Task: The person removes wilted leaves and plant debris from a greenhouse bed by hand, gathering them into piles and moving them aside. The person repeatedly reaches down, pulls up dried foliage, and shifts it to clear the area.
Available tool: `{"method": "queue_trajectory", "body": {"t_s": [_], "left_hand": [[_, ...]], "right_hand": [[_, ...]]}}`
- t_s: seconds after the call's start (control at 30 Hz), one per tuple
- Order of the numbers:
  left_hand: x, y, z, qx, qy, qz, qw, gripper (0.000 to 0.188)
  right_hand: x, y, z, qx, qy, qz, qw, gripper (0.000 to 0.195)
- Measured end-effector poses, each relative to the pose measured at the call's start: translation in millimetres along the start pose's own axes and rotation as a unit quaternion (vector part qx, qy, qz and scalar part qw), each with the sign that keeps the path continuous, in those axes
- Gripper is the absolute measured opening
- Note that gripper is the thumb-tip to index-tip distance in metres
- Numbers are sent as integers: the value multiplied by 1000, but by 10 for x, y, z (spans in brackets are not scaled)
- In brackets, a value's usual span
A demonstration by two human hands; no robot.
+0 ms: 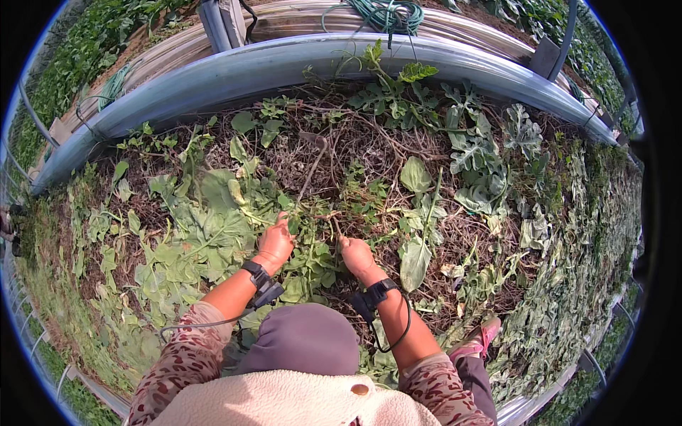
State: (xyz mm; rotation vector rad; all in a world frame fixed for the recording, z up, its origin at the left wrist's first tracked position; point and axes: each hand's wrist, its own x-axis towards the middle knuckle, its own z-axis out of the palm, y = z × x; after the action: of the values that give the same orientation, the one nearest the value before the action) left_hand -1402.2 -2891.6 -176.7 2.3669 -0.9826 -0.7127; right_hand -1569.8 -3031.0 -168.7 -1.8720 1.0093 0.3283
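Observation:
My left hand (276, 242) is closed at the green stems and leaves (286, 202) of a low plant. A thin brown shaft (310, 173) with a dark, bent upper end slants down towards this hand; leaves hide whether it reaches the fingers. Just to the right, my right hand (357, 255) pinches a thin brown stem or stick (337, 226) between thumb and fingers. Its other end is lost among the plants. Tangled dry vines (373, 144) lie beyond both hands. Broad wilted leaves (213, 234) spread to the left of my left hand.
A curved pale-blue pipe or rail (240, 69) crosses beyond the bed, with a coil of green cord (391, 16) above it. Lobed leaves (474, 152) grow at the right. A pink shoe (482, 338) stands at lower right. Cables hang from the wrist-worn devices.

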Motion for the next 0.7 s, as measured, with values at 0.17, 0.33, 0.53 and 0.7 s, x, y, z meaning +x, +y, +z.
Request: {"method": "queue_trajectory", "body": {"t_s": [0.17, 0.33, 0.53, 0.7], "left_hand": [[-569, -29, 337, 115, -110, -106, 982, 45], [-421, -102, -131, 137, -97, -66, 984, 39], [-705, -61, 457, 71, -91, -69, 991, 29], [-443, -73, -93, 159, -121, -11, 980, 34]], "right_hand": [[32, 124, 6, 28, 36, 16, 999, 49], [21, 78, 46, 11, 31, -27, 999, 46], [-9, 36, -18, 67, -5, 19, 998, 47], [-127, 138, 88, 106, 8, 14, 994, 49]]}}
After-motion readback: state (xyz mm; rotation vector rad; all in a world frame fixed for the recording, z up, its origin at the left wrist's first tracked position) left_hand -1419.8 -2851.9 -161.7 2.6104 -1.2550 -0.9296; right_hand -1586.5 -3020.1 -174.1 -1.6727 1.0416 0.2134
